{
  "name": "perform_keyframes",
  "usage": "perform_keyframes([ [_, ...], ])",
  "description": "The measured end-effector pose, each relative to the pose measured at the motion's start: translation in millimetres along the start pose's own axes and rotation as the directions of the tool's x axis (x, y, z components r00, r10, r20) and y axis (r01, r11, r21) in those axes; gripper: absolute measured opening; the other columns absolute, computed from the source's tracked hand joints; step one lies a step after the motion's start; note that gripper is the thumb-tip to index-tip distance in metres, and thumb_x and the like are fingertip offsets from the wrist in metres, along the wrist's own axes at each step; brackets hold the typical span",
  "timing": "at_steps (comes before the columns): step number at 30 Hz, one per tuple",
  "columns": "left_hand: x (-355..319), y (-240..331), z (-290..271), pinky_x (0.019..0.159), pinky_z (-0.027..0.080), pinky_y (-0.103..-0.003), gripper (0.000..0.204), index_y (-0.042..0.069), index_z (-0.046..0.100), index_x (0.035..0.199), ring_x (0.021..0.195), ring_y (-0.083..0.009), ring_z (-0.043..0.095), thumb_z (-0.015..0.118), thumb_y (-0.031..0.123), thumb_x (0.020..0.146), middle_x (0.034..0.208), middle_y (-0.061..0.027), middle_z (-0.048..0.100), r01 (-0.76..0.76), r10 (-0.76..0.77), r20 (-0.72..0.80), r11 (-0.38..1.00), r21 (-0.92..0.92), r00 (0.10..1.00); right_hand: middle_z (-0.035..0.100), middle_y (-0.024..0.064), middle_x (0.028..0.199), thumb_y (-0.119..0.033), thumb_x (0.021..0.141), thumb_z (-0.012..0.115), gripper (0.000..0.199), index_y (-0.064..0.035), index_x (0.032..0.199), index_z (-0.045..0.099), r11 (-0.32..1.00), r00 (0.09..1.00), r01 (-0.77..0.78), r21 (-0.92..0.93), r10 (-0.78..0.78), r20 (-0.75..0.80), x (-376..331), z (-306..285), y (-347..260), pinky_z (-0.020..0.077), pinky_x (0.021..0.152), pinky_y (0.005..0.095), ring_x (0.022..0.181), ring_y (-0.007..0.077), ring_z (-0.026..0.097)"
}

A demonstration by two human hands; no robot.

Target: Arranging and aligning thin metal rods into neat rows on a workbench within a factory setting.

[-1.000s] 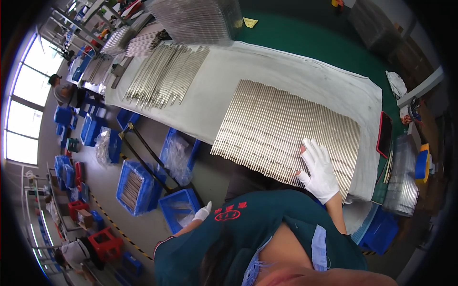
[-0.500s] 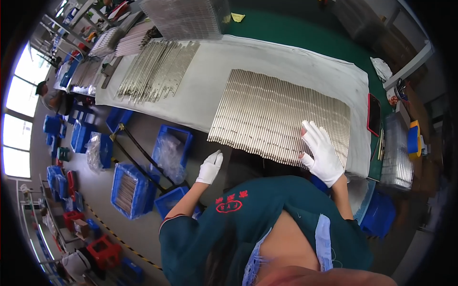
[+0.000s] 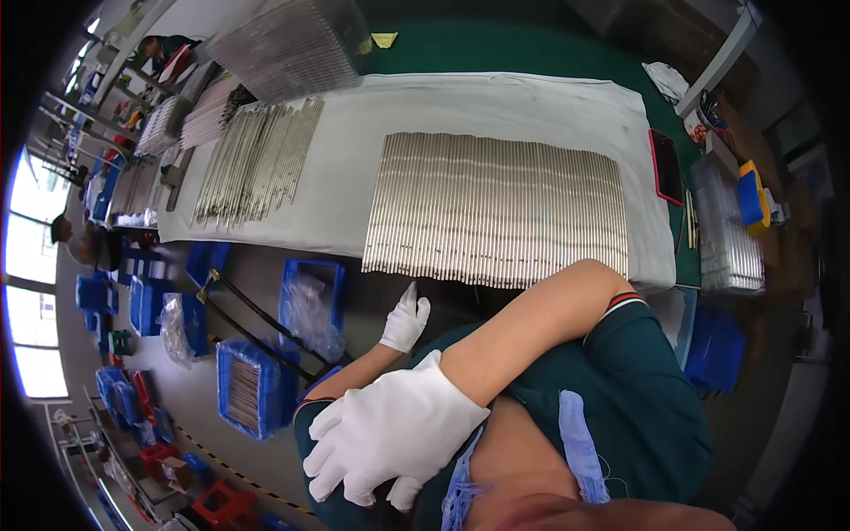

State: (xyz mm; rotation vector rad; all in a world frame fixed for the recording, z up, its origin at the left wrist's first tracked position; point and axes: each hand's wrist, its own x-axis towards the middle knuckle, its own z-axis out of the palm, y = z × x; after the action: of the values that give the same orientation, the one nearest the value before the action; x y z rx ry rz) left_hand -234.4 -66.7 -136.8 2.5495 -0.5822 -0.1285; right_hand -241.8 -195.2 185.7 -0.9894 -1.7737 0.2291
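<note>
The row of metal rods point(image 3: 496, 208) lies at the near edge of the white-covered table point(image 3: 341, 168), toward the right corner; the right elbow point(image 3: 598, 279) hides some ends. Right hand point(image 3: 394, 434): fingers spread before the left sleeve point(image 3: 303, 427), palm hidden, contact uncertain. Left hand point(image 3: 405, 326): just off that edge, thumb apart, other fingers close together.

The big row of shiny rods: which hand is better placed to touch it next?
Probably the left hand: it is nearer the row of rods, its fingers pointing that way. The right hand is farther off, bent back over the green shirt.
</note>
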Motion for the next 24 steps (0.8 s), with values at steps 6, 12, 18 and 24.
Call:
perform_keyframes([
  [6,-2.2,-11.8,6.3,0.087,0.05,-0.05,0.059,0.001,0.032,0.141,0.102,-0.046,0.057,0.039,0.037,0.095,0.132,-0.0272,0.048,0.07,-0.068,0.053,0.997,-0.029,0.996,0.057,0.0028,0.099,-0.031,0.074,0.069,0.024,-0.0073,0.08,0.068,0.959,1.0,-0.007,-0.284,0.003,-0.014,2.4,-6.4,0.5,0.0364,0.095,0.0372,0.1,0.0207,0.052],
  [12,-2.6,-15.9,10.7,0.068,0.057,-0.047,0.023,0.008,0.042,0.109,0.101,-0.0445,0.059,0.051,0.012,0.089,0.132,-0.0315,0.044,-0.179,0.181,0.007,0.962,0.206,0.983,0.053,0.0059,0.085,-0.02,0.078,0.06,0.02,-0.0057,0.064,0.06,0.877,0.992,0.046,-0.479,-0.095,-0.079,6.2,0.8,2.0,0.0366,0.095,0.0399,0.096,0.0246,0.049],
  [18,-1.9,-22.5,16.4,0.069,0.057,-0.047,0.025,0.005,0.041,0.109,0.101,-0.0457,0.058,0.052,0.01,0.087,0.131,-0.0326,0.043,-0.23,0.233,0.017,0.941,0.25,0.972,0.058,0.0027,0.078,-0.018,0.075,0.058,0.013,-0.0066,0.07,0.063,0.979,0.965,0.089,-0.186,-0.131,-0.228,17.0,16.9,-0.5,0.0393,0.082,0.0343,0.081,0.0188,0.053],
  [24,-2.2,-22.5,17.9,0.069,0.058,-0.046,0.026,0.003,0.041,0.107,0.104,-0.0459,0.057,0.053,0.007,0.085,0.13,-0.0335,0.044,-0.31,0.32,0.02,0.895,0.32,0.947,0.055,0.0087,0.09,-0.023,0.076,0.06,0.02,-0.0029,0.077,0.059,0.973,0.933,0.055,-0.226,-0.131,-0.335,2.9,12.1,-5.2,0.0436,0.074,0.0354,0.084,0.0258,0.055],
])
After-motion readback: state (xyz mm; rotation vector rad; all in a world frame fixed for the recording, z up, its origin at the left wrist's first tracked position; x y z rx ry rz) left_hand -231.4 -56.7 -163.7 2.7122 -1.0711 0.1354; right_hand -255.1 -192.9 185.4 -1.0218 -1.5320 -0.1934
